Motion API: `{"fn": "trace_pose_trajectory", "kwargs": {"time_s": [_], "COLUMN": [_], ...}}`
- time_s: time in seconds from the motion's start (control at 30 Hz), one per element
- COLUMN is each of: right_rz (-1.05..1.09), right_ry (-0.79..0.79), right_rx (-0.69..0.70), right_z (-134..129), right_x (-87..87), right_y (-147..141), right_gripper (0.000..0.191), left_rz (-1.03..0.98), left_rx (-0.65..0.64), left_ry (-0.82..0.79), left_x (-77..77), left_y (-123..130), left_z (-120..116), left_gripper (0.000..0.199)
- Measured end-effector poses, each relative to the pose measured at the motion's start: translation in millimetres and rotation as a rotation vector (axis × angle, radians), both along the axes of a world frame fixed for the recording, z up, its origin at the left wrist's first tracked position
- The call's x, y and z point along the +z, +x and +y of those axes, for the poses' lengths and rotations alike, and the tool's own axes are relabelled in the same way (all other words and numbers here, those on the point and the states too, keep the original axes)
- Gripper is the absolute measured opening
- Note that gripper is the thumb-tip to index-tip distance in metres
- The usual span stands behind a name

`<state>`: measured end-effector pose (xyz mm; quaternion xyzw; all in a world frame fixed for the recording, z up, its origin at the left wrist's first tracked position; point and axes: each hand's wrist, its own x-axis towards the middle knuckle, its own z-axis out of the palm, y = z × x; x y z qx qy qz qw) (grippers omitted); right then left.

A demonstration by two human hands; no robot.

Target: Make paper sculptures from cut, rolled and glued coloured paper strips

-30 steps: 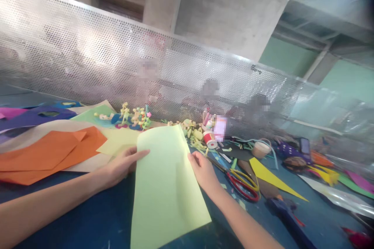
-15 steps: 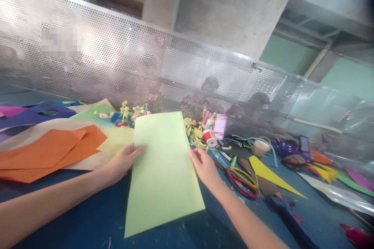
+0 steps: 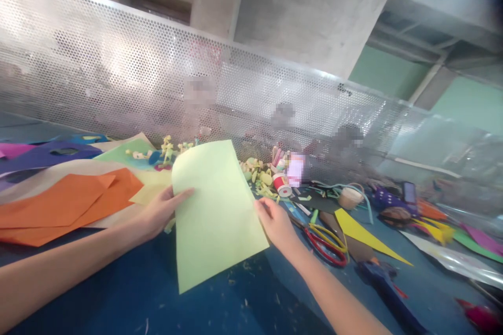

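A light green sheet (image 3: 218, 220) is held up above the blue table (image 3: 157, 293), its lower edge tilted up to the right. My left hand (image 3: 165, 209) grips its left edge, thumb on the front and the other fingers hidden behind. At the right edge, my right hand (image 3: 273, 220) pinches the sheet between thumb and curled fingers. Scissors with red and yellow handles (image 3: 326, 243) lie just right of my right hand. Behind the sheet is a pile of small yellow-green pieces (image 3: 261, 175).
Orange sheets (image 3: 58, 204) lie at the left beside small figures (image 3: 167, 149). Toward the right are a spool (image 3: 282, 185), a yellow pointed piece (image 3: 365, 235), a cup (image 3: 349, 198) and a dark blue tool (image 3: 387, 293). A perforated screen (image 3: 243, 84) stands behind.
The green sheet has tilted and its bottom edge has risen, with its top shifted left. My left hand has moved slightly left and up; my right hand has barely moved.
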<state>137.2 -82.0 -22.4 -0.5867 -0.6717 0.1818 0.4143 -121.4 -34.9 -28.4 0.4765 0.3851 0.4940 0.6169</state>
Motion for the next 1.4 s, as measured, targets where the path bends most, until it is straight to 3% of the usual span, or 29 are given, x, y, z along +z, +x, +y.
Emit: {"fn": "trace_pose_trajectory", "kwargs": {"time_s": [0.33, 0.5, 0.63, 0.73, 0.87, 0.97, 1.07, 1.13, 1.23, 1.4], "right_rz": [0.027, -0.081, -0.208, -0.346, -0.591, -0.728, -0.837, -0.884, -0.915, -0.919], "right_ry": [-0.122, -0.059, 0.000, 0.018, -0.014, -0.143, -0.412, -0.630, -0.865, -0.918], "right_rx": [0.019, -0.033, -0.080, -0.115, -0.230, -0.370, -0.418, -0.387, -0.344, -0.339], "right_z": [-4.0, -5.0, -7.8, -12.9, -17.2, -15.1, -13.1, -13.1, -13.3, -11.5], "right_x": [-7.6, -6.9, -3.8, 3.8, 29.4, 52.0, 62.1, 59.0, 45.6, 28.1], "right_y": [-9.9, -11.4, -13.4, -16.9, -4.7, 32.3, 80.8, 106.0, 123.4, 127.5], "right_gripper": [0.027, 0.026, 0.025, 0.028, 0.043, 0.046, 0.024, 0.017, 0.025, 0.029], "left_rz": [0.000, -0.021, -0.014, -0.006, 0.017, 0.031, 0.031, 0.008, -0.034, -0.040], "left_rx": [0.170, 0.149, 0.035, -0.009, 0.057, 0.094, 0.116, 0.100, 0.069, 0.018], "left_ry": [0.084, 0.031, -0.062, -0.059, -0.042, -0.021, -0.012, -0.026, -0.052, -0.116], "left_x": [-8.7, -2.6, 4.6, 5.6, 1.4, -0.5, 0.4, 2.1, 6.2, 18.2], "left_y": [-3.7, -4.2, -2.2, -1.0, -2.7, -5.3, -7.1, -8.1, -9.8, -13.0], "left_z": [12.5, 9.4, 1.7, -1.1, 4.5, 10.5, 13.4, 13.9, 14.1, 12.5], "left_gripper": [0.036, 0.040, 0.041, 0.040, 0.038, 0.036, 0.033, 0.031, 0.030, 0.033]}}
